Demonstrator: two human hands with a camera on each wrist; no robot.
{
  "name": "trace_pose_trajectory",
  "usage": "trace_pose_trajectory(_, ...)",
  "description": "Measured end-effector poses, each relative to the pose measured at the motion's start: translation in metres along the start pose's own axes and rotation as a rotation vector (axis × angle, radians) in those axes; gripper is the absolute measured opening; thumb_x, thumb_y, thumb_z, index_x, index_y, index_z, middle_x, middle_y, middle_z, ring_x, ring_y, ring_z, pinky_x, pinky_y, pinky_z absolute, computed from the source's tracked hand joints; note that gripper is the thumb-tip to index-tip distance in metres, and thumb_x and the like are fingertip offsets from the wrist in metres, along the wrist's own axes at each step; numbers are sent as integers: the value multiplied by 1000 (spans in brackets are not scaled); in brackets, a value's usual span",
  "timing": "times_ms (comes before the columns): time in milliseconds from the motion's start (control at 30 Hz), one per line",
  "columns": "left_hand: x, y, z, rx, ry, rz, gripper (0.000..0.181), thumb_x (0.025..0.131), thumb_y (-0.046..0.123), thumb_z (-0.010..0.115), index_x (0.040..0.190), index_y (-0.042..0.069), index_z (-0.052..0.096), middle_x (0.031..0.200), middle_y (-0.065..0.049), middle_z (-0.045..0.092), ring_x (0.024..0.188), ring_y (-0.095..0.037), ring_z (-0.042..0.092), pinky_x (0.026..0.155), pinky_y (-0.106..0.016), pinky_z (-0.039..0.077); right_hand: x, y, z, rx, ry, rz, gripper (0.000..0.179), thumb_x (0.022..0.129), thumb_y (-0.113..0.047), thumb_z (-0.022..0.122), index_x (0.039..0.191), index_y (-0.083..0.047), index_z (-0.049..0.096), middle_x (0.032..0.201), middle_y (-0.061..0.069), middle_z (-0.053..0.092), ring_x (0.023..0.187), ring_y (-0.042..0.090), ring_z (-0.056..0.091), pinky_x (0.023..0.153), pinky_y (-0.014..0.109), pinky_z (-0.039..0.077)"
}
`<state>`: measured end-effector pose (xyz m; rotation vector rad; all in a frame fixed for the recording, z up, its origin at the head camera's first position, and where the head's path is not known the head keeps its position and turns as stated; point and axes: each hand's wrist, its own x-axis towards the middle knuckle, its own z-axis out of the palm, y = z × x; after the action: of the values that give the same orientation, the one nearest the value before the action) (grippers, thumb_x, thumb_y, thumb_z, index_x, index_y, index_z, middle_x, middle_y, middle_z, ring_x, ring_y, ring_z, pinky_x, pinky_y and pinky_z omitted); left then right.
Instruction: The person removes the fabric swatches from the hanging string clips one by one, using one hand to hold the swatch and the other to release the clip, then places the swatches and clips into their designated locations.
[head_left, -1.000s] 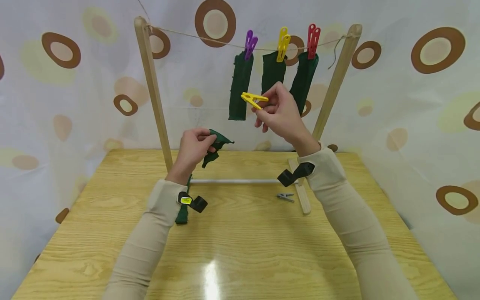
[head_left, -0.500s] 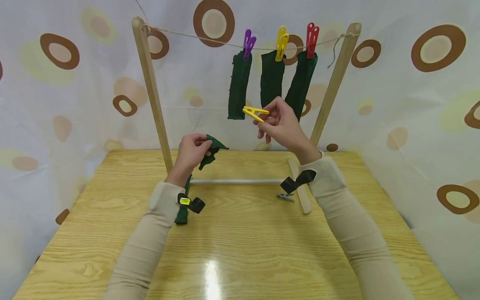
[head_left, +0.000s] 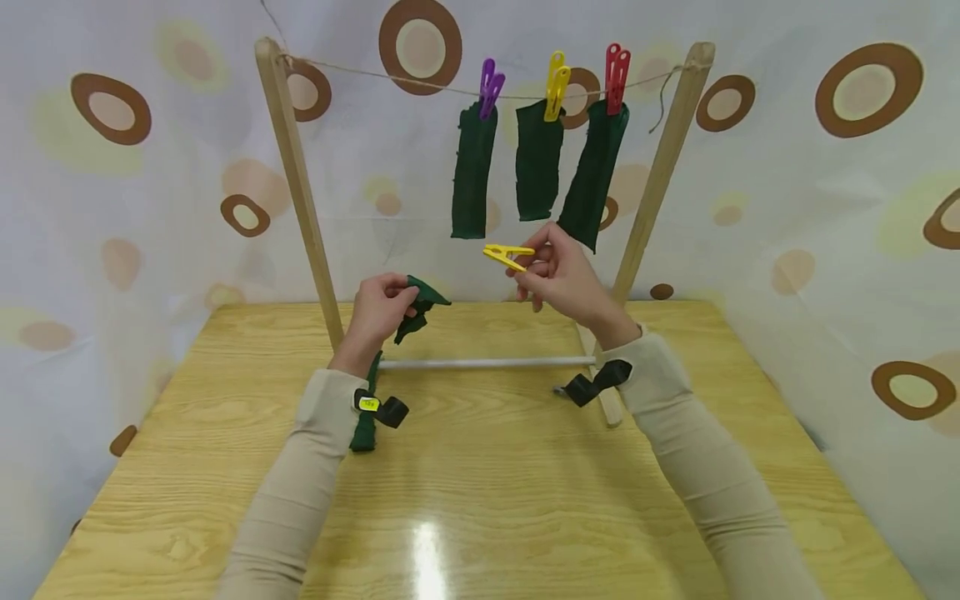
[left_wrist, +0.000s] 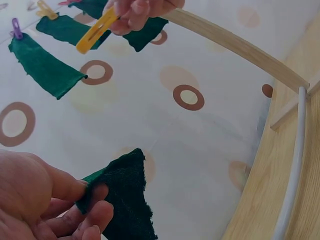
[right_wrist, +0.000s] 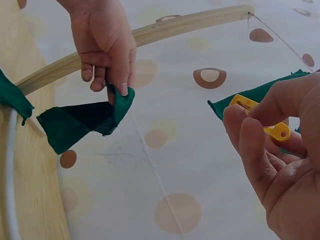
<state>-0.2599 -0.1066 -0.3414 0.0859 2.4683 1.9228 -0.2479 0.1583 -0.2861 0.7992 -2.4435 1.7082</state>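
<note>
Between thumb and fingers, my left hand [head_left: 381, 310] pinches a dark green cloth strip [left_wrist: 127, 197] by one end; the rest droops from it. My right hand [head_left: 562, 275] holds a yellow clothespin [head_left: 508, 253] by its handle end, its tip pointing left. Above hang three green cloth strips [head_left: 473, 175] on a twine line [head_left: 382, 77]. A purple clothespin [head_left: 490, 87], another yellow clothespin [head_left: 556, 87] and a red clothespin [head_left: 617, 79] clip them there. The pinned strips are apart from both hands.
The line spans two wooden posts [head_left: 298, 179], joined low down by a white rod [head_left: 480, 363]. Another green strip [head_left: 364, 429] lies by the left post's base, partly behind my left wrist. A grey clothespin [head_left: 558, 390] on the wooden table [head_left: 480, 483] is mostly hidden by the right wrist camera.
My right hand has come down with the yellow clothespin, away from the hanging strips. My left hand has lowered slightly, still pinching its strip. The head view has shifted a little.
</note>
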Motion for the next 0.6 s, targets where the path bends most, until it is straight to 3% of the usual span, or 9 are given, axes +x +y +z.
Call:
trace_pose_trajectory(267,4,-9,-3,46,0,-69,29,99,13,53,119,-7,56,108,-19,61,80,-22,63,91,-43,52,-15,13,3,33,-11,-10,25,90,8,55,111,5,41,99,26,65,61,16,63,51,22,51)
trace_pose_trajectory(600,4,-21,-7,42,12,-101,34,99,13,51,127,-7,53,115,-23,58,91,-34,63,93,-45,51,-31,32,8,69,-21,55,26,91,7,55,112,5,40,98,26,64,62,15,62,50,23,51)
